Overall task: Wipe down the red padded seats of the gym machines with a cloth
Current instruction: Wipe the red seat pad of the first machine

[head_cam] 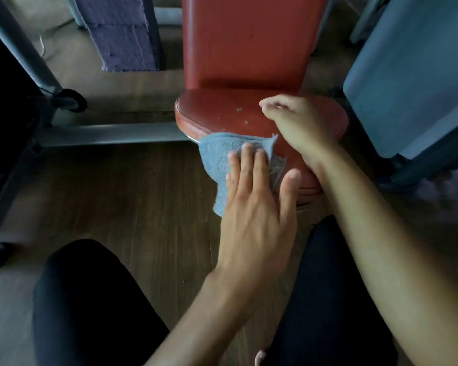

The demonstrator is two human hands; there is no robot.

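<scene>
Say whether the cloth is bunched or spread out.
Spread out: the blue cloth drapes over the front edge of the red seat, the left hand pressing it flat.

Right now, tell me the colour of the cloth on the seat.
Plain pale blue-grey, no pattern; the head view shows the cloth best, under the left hand.

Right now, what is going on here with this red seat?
A person is wiping a red padded seat. The left hand presses a blue cloth flat against the seat's front edge, fingers straight. The right hand rests on top of the seat, loosely curled, holding nothing. The red backrest stands behind it; no hand touches it.
</scene>
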